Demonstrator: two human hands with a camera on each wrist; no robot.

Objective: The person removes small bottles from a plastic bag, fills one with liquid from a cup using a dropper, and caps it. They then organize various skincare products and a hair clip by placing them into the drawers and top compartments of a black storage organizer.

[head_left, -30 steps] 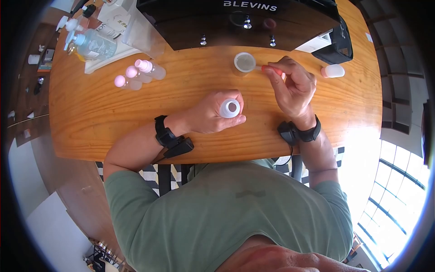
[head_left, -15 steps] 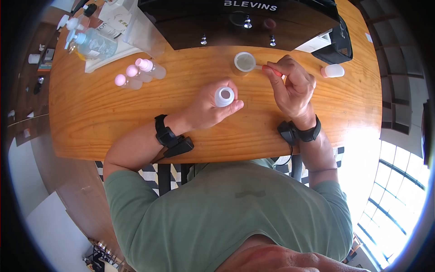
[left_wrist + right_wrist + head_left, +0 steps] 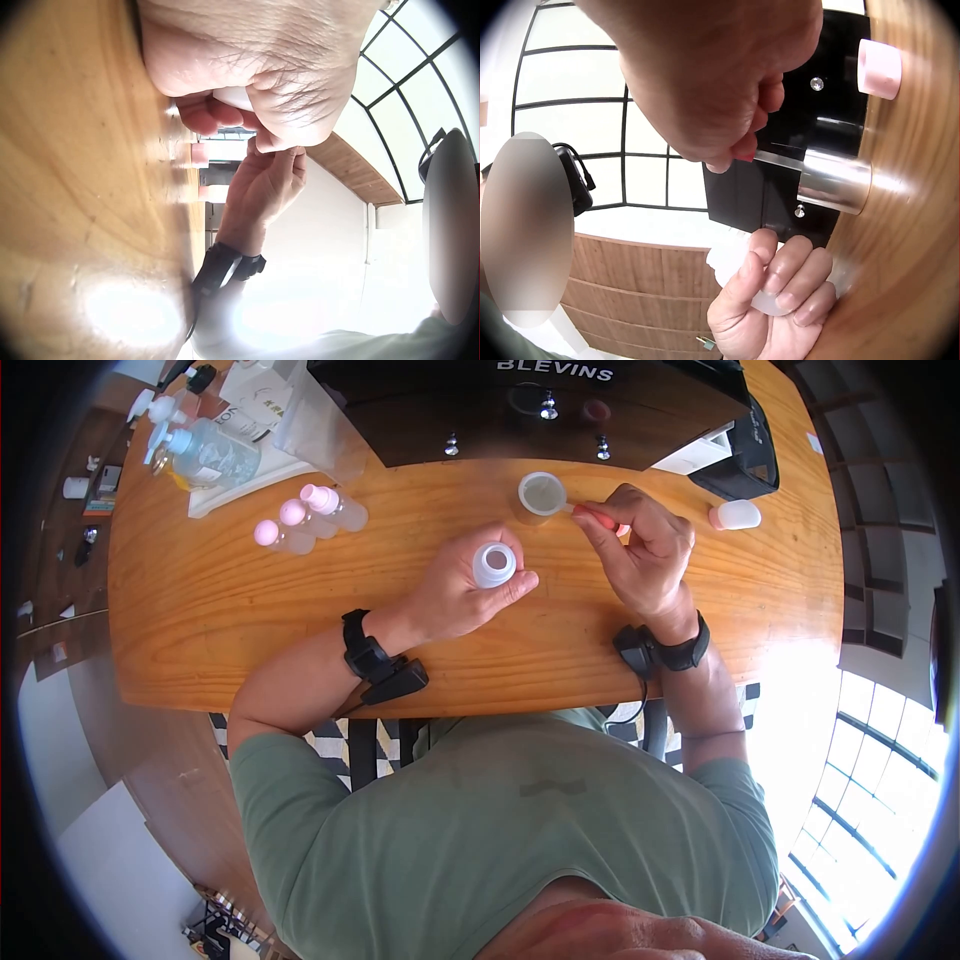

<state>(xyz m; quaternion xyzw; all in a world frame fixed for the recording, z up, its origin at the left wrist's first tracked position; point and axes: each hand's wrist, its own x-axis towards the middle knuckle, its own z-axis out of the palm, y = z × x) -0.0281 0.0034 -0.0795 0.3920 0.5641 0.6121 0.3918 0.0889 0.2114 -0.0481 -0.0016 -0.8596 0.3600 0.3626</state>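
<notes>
My left hand (image 3: 455, 585) grips a white, translucent bottle (image 3: 494, 565) by its body, open neck facing up. In the right wrist view the fingers of that hand curl round the bottle (image 3: 769, 304). To the right, my right hand (image 3: 645, 550) pinches the red end (image 3: 598, 516) of a thin stick, whose pale stem (image 3: 778, 160) reaches to a clear cup (image 3: 834, 182). The cup (image 3: 541, 494) stands upright on the table beyond both hands, with something whitish inside. The left wrist view shows mostly the left palm (image 3: 247, 52).
Several small pink-topped bottles (image 3: 320, 510) stand in a row at the left. Behind them are pump bottles (image 3: 212, 455) on a white tray. A black cabinet (image 3: 500, 420) with knobs lines the back. A pink-and-white bottle (image 3: 737, 514) and a black bag (image 3: 735, 465) are at the right.
My left hand has moved the bottle away from my body and slightly left, nearer the cup. The right hand stays in nearly the same place, still pinching the stick at the cup.
</notes>
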